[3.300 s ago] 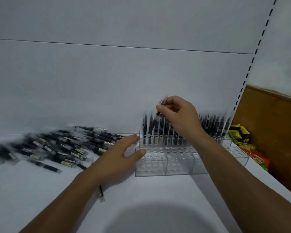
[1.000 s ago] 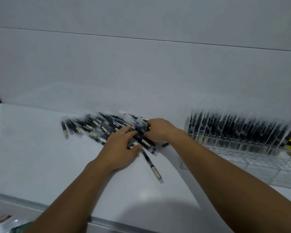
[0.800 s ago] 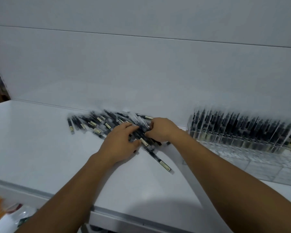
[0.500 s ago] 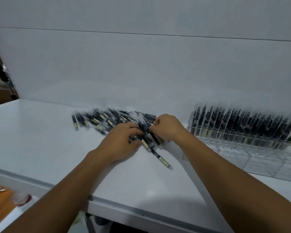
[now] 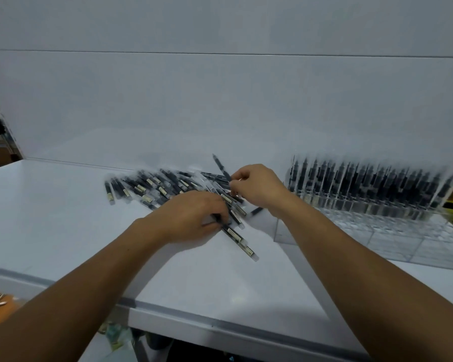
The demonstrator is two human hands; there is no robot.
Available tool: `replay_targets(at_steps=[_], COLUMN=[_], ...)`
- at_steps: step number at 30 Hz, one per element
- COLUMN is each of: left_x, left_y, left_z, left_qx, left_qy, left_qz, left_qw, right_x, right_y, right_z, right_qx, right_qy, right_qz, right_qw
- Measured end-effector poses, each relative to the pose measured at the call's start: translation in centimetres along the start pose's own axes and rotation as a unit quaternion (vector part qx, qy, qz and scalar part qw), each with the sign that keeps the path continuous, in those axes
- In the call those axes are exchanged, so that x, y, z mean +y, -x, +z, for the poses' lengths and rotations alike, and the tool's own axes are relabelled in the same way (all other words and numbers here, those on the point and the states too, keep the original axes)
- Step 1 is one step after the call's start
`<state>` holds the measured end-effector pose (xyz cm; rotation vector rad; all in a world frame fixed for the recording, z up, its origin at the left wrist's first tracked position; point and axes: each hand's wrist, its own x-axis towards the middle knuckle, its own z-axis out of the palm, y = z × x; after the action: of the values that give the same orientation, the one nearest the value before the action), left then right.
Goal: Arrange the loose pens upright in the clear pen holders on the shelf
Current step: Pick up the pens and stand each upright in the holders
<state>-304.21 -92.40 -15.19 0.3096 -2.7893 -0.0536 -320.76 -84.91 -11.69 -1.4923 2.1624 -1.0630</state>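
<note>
The right hand has its grip closed on one pen, its tip tilted up above the pile of loose pens on the white shelf; the left hand presses on the pile's near edge, its grip apparently closed on another pen, though its fingers are partly hidden. Lifting from a tangled heap could drag neighbours and roll them toward the shelf's front edge. The clear pen holders stand just right, only their back row filled, so a careless reach could knock those standing pens. Two hands; the loose pens number in the dozens, too blurred to count; at least two holders.
</note>
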Motion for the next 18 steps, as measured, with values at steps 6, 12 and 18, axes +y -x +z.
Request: replay_targets(at_steps=[6, 12, 18], left_x=[0.8, 1.8, 1.9], left_y=[-0.9, -2.4, -2.4], left_z=[0.1, -0.5, -0.7], left_qx=[-0.067, -0.097, -0.095], left_qy=[0.048, 0.009, 0.075], left_qz=[0.051, 0.104, 0.065], left_qw=[0.995, 0.990, 0.990], right_x=[0.4, 1.1, 2.4], right_y=[1.1, 2.7, 4.0], right_z=[-1.8, -3.8, -6.6], right_qx=[0.008, 0.019, 0.039], right_qy=[-0.056, -0.078, -0.079], right_qz=[-0.014, -0.019, -0.026], right_qw=[0.998, 0.997, 0.996])
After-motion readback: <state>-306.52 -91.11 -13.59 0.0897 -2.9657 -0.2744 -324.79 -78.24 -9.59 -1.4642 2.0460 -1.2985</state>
